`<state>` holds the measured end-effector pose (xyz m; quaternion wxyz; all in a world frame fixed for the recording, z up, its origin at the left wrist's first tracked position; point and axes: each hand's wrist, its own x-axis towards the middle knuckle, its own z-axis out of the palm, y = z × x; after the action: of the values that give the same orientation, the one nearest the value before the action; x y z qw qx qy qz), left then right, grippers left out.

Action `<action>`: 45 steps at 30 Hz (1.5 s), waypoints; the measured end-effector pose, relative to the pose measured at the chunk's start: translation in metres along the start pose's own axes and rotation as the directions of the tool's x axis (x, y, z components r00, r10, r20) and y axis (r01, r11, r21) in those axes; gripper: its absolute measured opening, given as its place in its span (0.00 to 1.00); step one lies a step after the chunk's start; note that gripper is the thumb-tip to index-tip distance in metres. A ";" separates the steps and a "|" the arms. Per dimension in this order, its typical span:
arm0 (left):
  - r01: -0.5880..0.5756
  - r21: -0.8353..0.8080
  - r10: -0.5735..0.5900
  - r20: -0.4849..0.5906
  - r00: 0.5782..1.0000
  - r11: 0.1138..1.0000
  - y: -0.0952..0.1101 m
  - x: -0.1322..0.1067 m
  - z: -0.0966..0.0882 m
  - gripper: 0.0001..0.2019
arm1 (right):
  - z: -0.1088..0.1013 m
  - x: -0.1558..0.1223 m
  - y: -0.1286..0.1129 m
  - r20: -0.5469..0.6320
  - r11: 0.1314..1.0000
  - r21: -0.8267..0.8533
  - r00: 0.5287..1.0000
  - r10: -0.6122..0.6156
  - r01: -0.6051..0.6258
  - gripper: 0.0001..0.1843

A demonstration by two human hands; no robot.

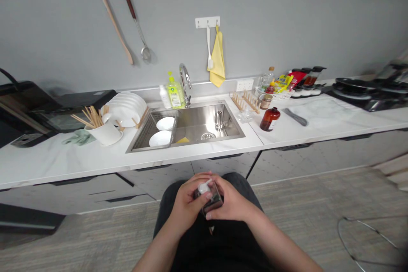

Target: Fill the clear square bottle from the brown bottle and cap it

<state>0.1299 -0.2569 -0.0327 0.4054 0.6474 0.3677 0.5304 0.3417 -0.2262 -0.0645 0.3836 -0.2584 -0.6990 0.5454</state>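
Observation:
Both my hands meet low in the middle of the head view, over my dark-clothed lap. My left hand [186, 202] and my right hand [231, 202] are closed round a small clear bottle [213, 201] with a white pump top [203, 187]. The fingers of my left hand rest on the pump top, and my right hand wraps the bottle's body from the right. The bottle's lower part is hidden by my fingers.
A white counter [318, 123] holds a steel sink [197, 125] with two white bowls [161, 138] in a rack, a tap [185, 80], stacked plates [126, 106], a cup of chopsticks [103, 129] and a brown bottle [270, 119]. Pans [366, 89] sit far right.

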 end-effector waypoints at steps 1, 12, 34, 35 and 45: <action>0.018 0.018 -0.017 -0.036 0.999 1.000 -0.003 0.000 0.001 0.14 | 0.003 -0.001 -0.002 -0.038 0.999 -0.034 0.999 0.009 -0.010 0.47; 0.096 -0.099 -0.110 -0.141 0.984 0.990 -0.030 -0.016 0.015 0.30 | 0.001 -0.002 -0.015 -0.226 0.975 -0.208 0.974 0.025 -0.073 0.44; 0.065 -0.093 -0.067 -0.021 0.998 0.994 0.002 -0.007 0.001 0.33 | -0.001 -0.002 -0.032 -0.060 0.951 -0.306 0.996 -0.071 0.050 0.47; 0.067 -0.115 -0.069 -0.012 0.998 0.991 0.003 -0.009 0.000 0.32 | -0.002 -0.003 -0.032 -0.105 0.948 -0.317 0.993 -0.059 0.023 0.43; 0.056 0.016 -0.056 0.018 0.998 0.998 0.004 -0.012 -0.003 0.29 | 0.000 -0.007 -0.028 -0.005 0.944 -0.320 0.997 -0.081 0.075 0.53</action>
<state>0.1252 -0.2687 -0.0332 0.4183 0.6449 0.3861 0.5100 0.3473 -0.2392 -0.0396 0.3640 -0.2942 -0.7844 0.4070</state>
